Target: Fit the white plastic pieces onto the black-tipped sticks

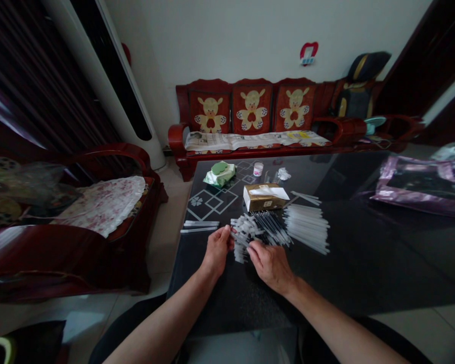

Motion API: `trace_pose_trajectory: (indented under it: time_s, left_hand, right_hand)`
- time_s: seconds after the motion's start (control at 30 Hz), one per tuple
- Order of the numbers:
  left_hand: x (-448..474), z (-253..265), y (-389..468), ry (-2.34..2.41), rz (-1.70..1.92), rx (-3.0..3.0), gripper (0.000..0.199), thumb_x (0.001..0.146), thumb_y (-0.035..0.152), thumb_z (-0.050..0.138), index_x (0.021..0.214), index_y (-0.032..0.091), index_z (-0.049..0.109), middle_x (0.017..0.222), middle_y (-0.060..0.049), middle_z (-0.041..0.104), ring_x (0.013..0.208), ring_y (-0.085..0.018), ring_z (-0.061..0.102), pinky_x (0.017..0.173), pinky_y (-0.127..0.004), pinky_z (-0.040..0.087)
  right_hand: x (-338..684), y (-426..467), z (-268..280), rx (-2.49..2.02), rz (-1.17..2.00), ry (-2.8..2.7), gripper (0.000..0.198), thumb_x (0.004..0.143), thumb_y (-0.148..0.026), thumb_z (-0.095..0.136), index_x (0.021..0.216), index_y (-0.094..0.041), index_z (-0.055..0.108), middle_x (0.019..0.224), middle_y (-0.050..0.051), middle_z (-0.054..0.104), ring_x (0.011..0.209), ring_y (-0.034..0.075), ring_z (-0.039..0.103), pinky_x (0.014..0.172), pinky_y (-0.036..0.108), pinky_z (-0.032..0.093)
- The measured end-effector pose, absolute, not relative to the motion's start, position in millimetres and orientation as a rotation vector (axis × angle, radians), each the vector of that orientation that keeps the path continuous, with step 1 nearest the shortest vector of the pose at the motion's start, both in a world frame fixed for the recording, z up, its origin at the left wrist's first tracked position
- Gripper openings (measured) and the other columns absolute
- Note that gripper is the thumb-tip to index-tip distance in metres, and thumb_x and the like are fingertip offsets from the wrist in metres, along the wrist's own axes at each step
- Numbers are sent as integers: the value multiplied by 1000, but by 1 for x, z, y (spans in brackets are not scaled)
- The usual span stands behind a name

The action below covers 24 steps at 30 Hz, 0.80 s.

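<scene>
At the near edge of the dark table (364, 263): a person is sitting with both forearms reaching in over the glass.
Left hand (217, 247): is curling its fingers toward the fanned heap of thin clear tubes (250, 232), fingertips pinching at the heap's left end; whether a single tube is caught between them cannot be told at this size.
Right hand (270, 263): is resting knuckles-up just below the heap, fingers bent and touching its near side (the palm is hidden, so what it is gripping, if anything, cannot be told).
Step in hand: judging by the pose, the hands are sorting or picking tubes out of the heap.
Next move: would call for separating one piece cleanly without dragging its neighbours along.
Where the tubes lie: between and just ahead of the two hands, touching both.
Nearby: a neat stack of white sticks (307, 227) is lying to the right of the heap, a few loose sticks (200, 226) to the left, and a brown carton (264, 198) just behind.
</scene>
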<state>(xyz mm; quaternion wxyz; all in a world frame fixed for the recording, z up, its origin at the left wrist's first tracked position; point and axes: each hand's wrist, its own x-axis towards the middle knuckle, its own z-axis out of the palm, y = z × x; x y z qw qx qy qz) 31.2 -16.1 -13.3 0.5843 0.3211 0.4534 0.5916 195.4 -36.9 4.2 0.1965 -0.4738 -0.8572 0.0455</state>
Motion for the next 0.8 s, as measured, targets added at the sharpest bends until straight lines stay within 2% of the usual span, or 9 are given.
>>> trace_pose_trajectory:
  time_s: [0.2,0.3,0.6,0.8]
  left_hand:
    - [37,-15,-19,1010,1504,642,38,75,46,66,86,10,66,55,4,46,50,-5,38,49,-17,29]
    - [40,-17,-20,1011,1552,646,38,75,46,66,87,10,67,55,5,45,50,-6,37,49,-18,29]
    - [45,-19,-21,1072,1622,722,40,78,49,61,86,10,66,51,5,44,48,-7,37,48,-20,28]
    - [45,-20,-23,1126,1624,741,39,79,49,60,86,11,65,50,5,45,47,-7,38,47,-20,30]
  right_hand:
    - [189,-38,-3,-1228,-89,-2380,26,95,-24,39,81,-17,59,62,4,66,56,15,60,55,29,27]
    - [185,-41,-4,-1254,-31,-2349,26,95,-24,39,80,-17,59,61,3,65,52,14,58,54,29,26]
    - [181,-41,6,-1221,737,-2002,37,93,-32,38,61,-17,50,54,-1,49,53,11,45,54,24,29]
    - [178,-44,6,-1208,1148,-1651,35,88,-37,45,64,-15,58,48,-4,39,46,8,36,46,23,27]
